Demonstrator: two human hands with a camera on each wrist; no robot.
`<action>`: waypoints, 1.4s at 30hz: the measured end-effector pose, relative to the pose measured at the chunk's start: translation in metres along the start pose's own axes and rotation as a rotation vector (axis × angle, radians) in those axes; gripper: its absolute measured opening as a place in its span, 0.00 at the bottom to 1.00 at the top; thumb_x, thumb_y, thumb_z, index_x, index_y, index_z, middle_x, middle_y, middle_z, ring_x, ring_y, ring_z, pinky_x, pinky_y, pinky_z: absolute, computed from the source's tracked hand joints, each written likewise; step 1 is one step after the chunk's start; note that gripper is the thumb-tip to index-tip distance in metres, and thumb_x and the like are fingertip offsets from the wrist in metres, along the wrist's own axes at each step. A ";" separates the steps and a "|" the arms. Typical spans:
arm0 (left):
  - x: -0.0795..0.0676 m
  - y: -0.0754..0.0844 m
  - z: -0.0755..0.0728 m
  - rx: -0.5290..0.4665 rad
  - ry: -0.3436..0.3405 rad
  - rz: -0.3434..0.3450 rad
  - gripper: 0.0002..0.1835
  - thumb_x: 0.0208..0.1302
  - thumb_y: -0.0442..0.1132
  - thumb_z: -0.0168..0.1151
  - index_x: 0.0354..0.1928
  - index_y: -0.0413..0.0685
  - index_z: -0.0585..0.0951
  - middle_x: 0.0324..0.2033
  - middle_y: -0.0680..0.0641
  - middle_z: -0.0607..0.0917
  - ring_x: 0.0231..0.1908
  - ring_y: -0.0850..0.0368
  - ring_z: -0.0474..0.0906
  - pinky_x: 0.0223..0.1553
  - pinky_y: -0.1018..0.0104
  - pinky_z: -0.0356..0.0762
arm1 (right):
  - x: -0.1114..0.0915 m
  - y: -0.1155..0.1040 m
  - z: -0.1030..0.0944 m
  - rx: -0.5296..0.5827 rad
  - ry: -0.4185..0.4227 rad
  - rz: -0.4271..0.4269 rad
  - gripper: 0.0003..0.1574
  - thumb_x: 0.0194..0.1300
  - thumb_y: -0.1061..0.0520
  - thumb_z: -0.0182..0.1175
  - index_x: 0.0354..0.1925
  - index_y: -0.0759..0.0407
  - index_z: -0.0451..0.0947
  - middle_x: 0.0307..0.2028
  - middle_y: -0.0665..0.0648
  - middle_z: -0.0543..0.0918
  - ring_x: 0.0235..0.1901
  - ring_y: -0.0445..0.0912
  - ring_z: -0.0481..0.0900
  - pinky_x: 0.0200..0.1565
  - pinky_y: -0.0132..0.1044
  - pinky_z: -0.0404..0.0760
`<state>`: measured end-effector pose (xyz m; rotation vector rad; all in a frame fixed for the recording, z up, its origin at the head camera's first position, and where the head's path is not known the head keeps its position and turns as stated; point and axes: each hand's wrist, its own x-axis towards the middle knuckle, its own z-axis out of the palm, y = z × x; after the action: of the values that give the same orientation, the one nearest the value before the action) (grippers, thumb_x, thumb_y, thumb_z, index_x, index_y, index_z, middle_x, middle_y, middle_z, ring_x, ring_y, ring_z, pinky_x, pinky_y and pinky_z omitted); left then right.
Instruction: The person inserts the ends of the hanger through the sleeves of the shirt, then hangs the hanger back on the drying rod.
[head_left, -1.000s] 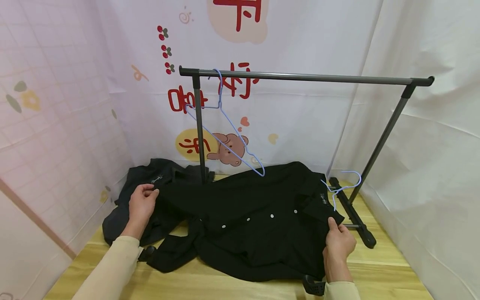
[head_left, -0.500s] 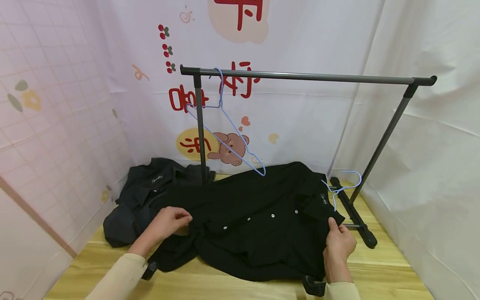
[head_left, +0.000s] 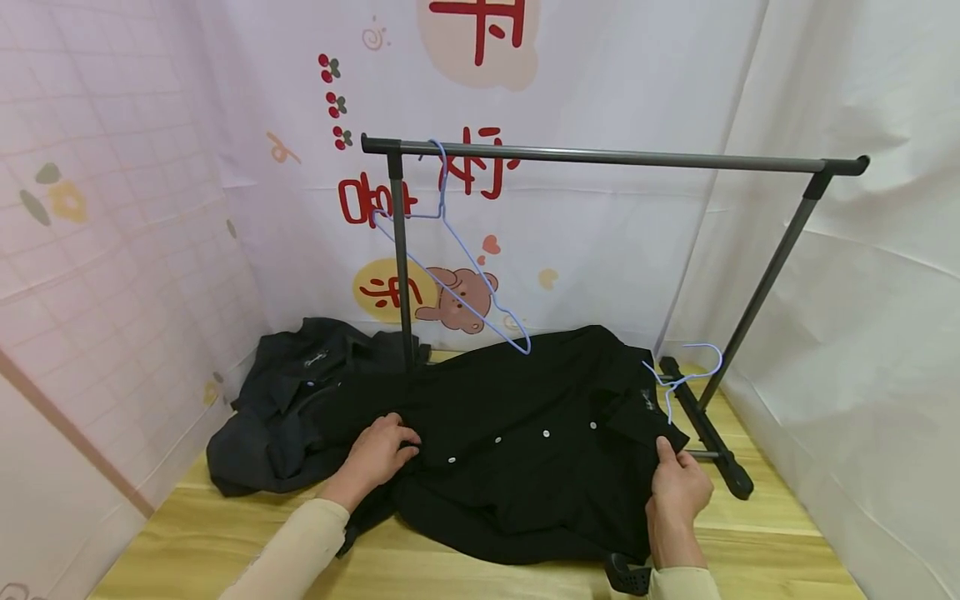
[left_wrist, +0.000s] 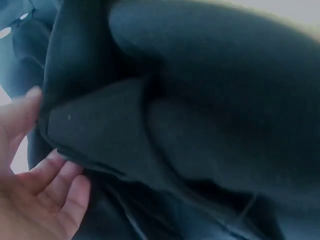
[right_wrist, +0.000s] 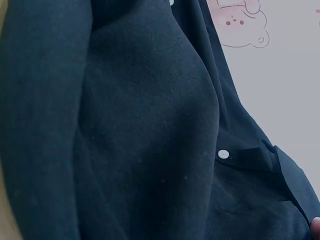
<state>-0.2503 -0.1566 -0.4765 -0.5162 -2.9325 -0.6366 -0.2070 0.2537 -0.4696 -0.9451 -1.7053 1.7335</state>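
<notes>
A black button-up shirt (head_left: 517, 492) with white buttons lies spread on the table, its collar to the right. My right hand (head_left: 678, 482) pinches it by the collar, thumb on top; in the right wrist view just a fingertip (right_wrist: 316, 228) shows at the lower right edge. At the shirt's left part, near the button front, my left hand (head_left: 381, 450) has its fingers at the cloth. The left wrist view has a fold of black cloth (left_wrist: 95, 125) between thumb and fingertips. A light blue hanger (head_left: 693, 375) pokes out at the collar, its lower part hidden by the shirt.
A grey metal clothes rack (head_left: 600, 156) stands behind the shirt, with a blue wire hanger (head_left: 468, 250) hooked near its left end. At the left lies a dark grey garment (head_left: 258, 442), partly under the shirt. White fabric walls (head_left: 630, 83) close off the back and sides.
My left hand has let go of the cloth at the far left and moved right and nearer, to the shirt near its button front. The right hand stays at the collar.
</notes>
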 end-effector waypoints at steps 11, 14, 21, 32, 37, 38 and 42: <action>0.006 0.003 -0.043 -0.444 0.093 -0.173 0.10 0.77 0.39 0.51 0.41 0.41 0.79 0.30 0.48 0.75 0.30 0.53 0.70 0.36 0.58 0.68 | 0.000 0.001 -0.002 0.000 0.007 -0.002 0.25 0.67 0.48 0.66 0.21 0.64 0.78 0.15 0.45 0.66 0.27 0.45 0.66 0.29 0.32 0.66; 0.008 0.005 -0.058 -0.502 0.123 -0.187 0.17 0.79 0.46 0.49 0.33 0.42 0.73 0.28 0.48 0.69 0.27 0.52 0.65 0.34 0.60 0.64 | 0.000 0.001 -0.001 0.000 0.008 -0.008 0.26 0.67 0.48 0.66 0.19 0.63 0.77 0.14 0.45 0.65 0.26 0.45 0.65 0.28 0.32 0.65; 0.011 0.009 -0.071 -0.537 0.333 -0.152 0.20 0.72 0.48 0.61 0.24 0.46 0.72 0.25 0.48 0.68 0.27 0.52 0.66 0.32 0.61 0.64 | -0.001 -0.001 -0.001 0.004 0.009 -0.015 0.27 0.67 0.48 0.65 0.14 0.57 0.73 0.13 0.45 0.63 0.23 0.44 0.64 0.28 0.33 0.64; -0.023 -0.008 -0.049 -0.432 0.219 -0.273 0.15 0.72 0.51 0.60 0.34 0.47 0.79 0.25 0.51 0.75 0.27 0.55 0.70 0.32 0.62 0.68 | -0.001 0.001 -0.002 0.028 0.031 -0.002 0.29 0.65 0.49 0.67 0.11 0.53 0.71 0.13 0.45 0.62 0.22 0.43 0.64 0.25 0.31 0.65; -0.050 -0.022 -0.043 -0.307 0.078 -0.285 0.21 0.72 0.56 0.57 0.26 0.49 0.81 0.19 0.53 0.72 0.21 0.58 0.68 0.27 0.64 0.67 | -0.001 0.002 -0.002 0.044 0.028 -0.001 0.31 0.65 0.49 0.67 0.10 0.52 0.68 0.12 0.45 0.60 0.21 0.43 0.63 0.26 0.31 0.63; -0.053 -0.024 -0.042 -0.259 0.038 -0.279 0.20 0.71 0.55 0.59 0.26 0.50 0.82 0.20 0.54 0.73 0.22 0.59 0.69 0.27 0.63 0.68 | -0.001 0.002 -0.002 0.047 0.026 -0.003 0.30 0.65 0.49 0.67 0.10 0.52 0.68 0.13 0.45 0.60 0.22 0.42 0.62 0.26 0.31 0.63; -0.055 -0.030 -0.038 -0.085 -0.091 -0.217 0.13 0.64 0.46 0.67 0.43 0.43 0.85 0.35 0.49 0.80 0.33 0.53 0.77 0.36 0.54 0.76 | -0.001 0.002 -0.003 0.044 0.031 -0.007 0.31 0.66 0.50 0.67 0.10 0.53 0.66 0.12 0.45 0.59 0.21 0.42 0.61 0.26 0.32 0.62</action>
<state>-0.2078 -0.2150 -0.4627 -0.2408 -3.0849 -0.7847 -0.2035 0.2546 -0.4714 -0.9409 -1.6427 1.7356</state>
